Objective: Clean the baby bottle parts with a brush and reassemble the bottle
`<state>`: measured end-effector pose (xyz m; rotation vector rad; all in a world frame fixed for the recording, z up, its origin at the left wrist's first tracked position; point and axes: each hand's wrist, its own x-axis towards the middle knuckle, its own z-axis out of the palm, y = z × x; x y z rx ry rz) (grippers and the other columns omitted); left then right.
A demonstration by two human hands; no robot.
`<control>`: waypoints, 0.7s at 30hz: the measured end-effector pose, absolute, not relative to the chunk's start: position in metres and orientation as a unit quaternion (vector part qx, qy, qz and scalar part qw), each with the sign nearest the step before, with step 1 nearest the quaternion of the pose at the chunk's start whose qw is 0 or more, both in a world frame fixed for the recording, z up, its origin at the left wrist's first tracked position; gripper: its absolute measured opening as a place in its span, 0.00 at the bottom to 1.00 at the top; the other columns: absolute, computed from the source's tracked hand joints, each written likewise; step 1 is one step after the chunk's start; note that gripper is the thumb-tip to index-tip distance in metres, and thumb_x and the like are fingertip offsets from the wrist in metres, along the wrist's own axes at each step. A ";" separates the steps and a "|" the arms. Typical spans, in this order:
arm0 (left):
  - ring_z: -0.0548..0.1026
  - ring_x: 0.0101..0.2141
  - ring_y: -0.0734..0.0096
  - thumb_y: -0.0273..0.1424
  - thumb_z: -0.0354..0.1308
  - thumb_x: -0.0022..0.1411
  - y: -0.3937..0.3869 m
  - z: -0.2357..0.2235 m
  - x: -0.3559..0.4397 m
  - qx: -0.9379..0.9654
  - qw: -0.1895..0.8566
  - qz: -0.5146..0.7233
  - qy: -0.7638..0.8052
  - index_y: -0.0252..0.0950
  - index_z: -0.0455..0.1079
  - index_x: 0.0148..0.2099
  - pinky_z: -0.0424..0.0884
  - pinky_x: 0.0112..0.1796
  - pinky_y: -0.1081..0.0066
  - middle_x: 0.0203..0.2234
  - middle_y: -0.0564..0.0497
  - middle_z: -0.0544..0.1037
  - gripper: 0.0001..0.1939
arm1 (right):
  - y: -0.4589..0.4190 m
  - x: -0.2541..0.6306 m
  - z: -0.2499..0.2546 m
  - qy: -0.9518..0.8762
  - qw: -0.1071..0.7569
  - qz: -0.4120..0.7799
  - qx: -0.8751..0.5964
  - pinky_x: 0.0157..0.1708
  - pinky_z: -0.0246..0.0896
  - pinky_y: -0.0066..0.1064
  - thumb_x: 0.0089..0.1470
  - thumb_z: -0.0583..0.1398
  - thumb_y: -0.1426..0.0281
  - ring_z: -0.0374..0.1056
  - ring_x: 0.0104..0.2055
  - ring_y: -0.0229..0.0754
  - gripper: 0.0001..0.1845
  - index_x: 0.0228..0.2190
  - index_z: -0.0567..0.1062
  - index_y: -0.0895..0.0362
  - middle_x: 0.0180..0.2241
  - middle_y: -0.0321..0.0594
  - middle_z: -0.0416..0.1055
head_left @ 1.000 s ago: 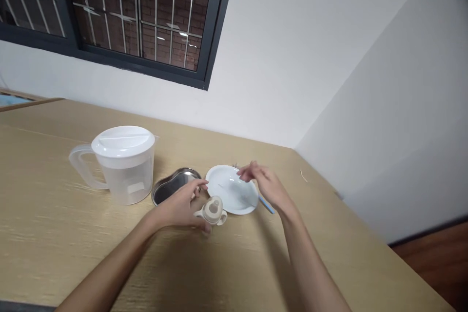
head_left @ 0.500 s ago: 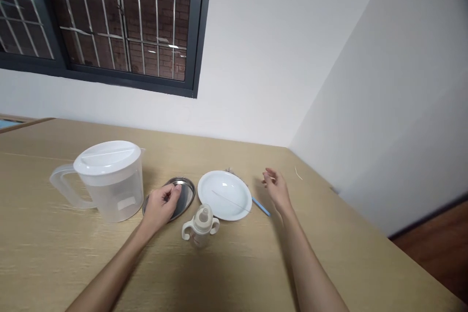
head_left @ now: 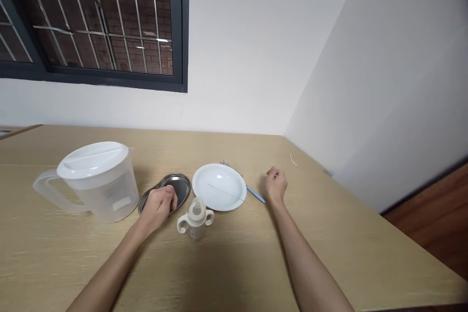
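Note:
My left hand [head_left: 160,204], its fingers curled in, is over the near side of a kidney-shaped steel tray [head_left: 182,184]; nothing shows in its grip. My right hand [head_left: 276,185] has its fingers folded too and rests at the table, apart from the things. Nearest to it is a thin blue stick [head_left: 256,194], partly hidden by a white plate [head_left: 203,180]. A thin pale rod [head_left: 227,192] lies across this plate and pokes over its rim. In front stands a baby bottle [head_left: 196,219] with two handles and a clear cap over its teat.
A lidded, translucent pitcher [head_left: 106,190] stands left of the tray. Greyish bristles or strands [head_left: 224,162] peek out behind the plate. A short white string [head_left: 293,159] lies toward the right wall. The wooden table [head_left: 234,278] meets the wall [head_left: 234,58] at the back.
My right hand has drawn its fingers in and lowered toward the table. My left hand stays over the tray, its fingers turned slightly downward. The whole view has shifted a little.

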<state>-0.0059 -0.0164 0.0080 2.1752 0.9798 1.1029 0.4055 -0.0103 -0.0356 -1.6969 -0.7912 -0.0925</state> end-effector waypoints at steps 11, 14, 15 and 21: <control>0.70 0.35 0.68 0.42 0.40 0.71 -0.024 0.013 0.003 0.810 0.274 0.401 0.330 0.36 0.68 0.38 0.63 0.40 0.69 0.32 0.49 0.74 0.20 | -0.014 0.392 -0.033 -0.387 0.617 -0.008 -0.685 0.34 0.61 0.32 0.50 0.60 0.53 0.67 0.28 0.41 0.19 0.31 0.75 0.57 0.31 0.41 0.76; 0.65 0.28 0.72 0.40 0.45 0.70 -0.020 0.008 0.003 0.786 0.241 0.420 0.384 0.36 0.63 0.31 0.60 0.32 0.71 0.24 0.54 0.68 0.18 | -0.016 0.387 -0.030 -0.397 0.614 -0.013 -0.682 0.37 0.60 0.32 0.56 0.55 0.54 0.69 0.31 0.42 0.20 0.35 0.75 0.57 0.30 0.41 0.76; 0.63 0.26 0.73 0.40 0.46 0.70 -0.019 0.007 0.002 0.782 0.230 0.422 0.396 0.37 0.61 0.29 0.58 0.30 0.72 0.22 0.56 0.65 0.18 | -0.016 0.386 -0.029 -0.396 0.612 -0.017 -0.684 0.37 0.59 0.32 0.58 0.53 0.54 0.69 0.30 0.42 0.20 0.36 0.74 0.57 0.28 0.40 0.76; 0.57 0.22 0.75 0.41 0.48 0.68 -0.015 0.004 0.004 0.791 0.195 0.414 0.406 0.37 0.55 0.22 0.54 0.27 0.71 0.17 0.57 0.56 0.23 | -0.017 0.383 -0.027 -0.385 0.585 -0.044 -0.712 0.29 0.50 0.32 0.62 0.48 0.52 0.59 0.23 0.41 0.25 0.21 0.65 0.53 0.15 0.33 0.62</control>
